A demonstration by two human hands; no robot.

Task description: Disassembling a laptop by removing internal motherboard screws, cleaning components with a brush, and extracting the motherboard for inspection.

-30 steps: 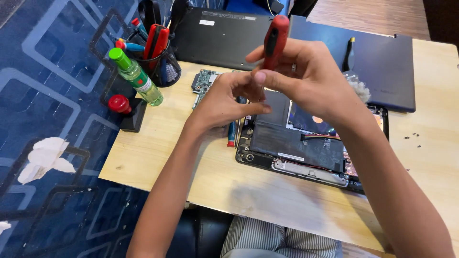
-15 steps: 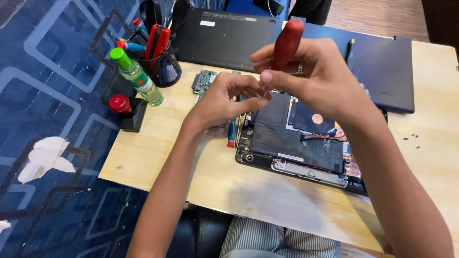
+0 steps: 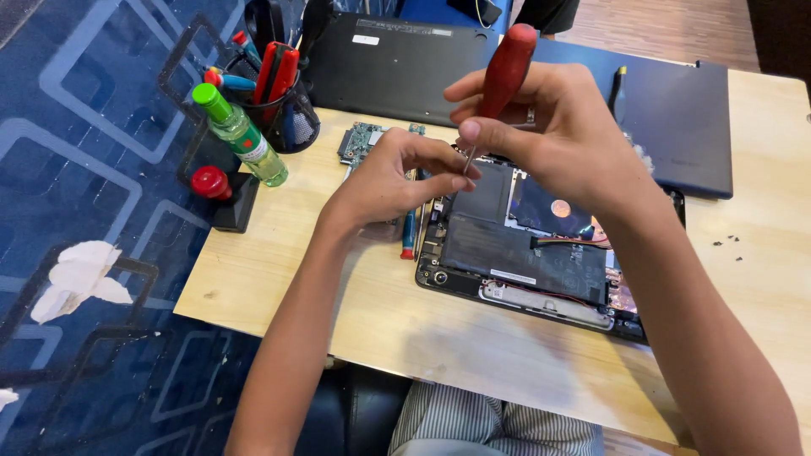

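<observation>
Red-handled, the screwdriver (image 3: 505, 72) has tipped a little more to the right than half a second ago, and I see my right hand (image 3: 549, 139) still gripping it above the opened laptop (image 3: 524, 245). Its thin shaft runs down-left, handle up-right, tip hidden where my left hand (image 3: 397, 177) pinches closed around it. What those fingertips hold there I cannot tell.
</observation>
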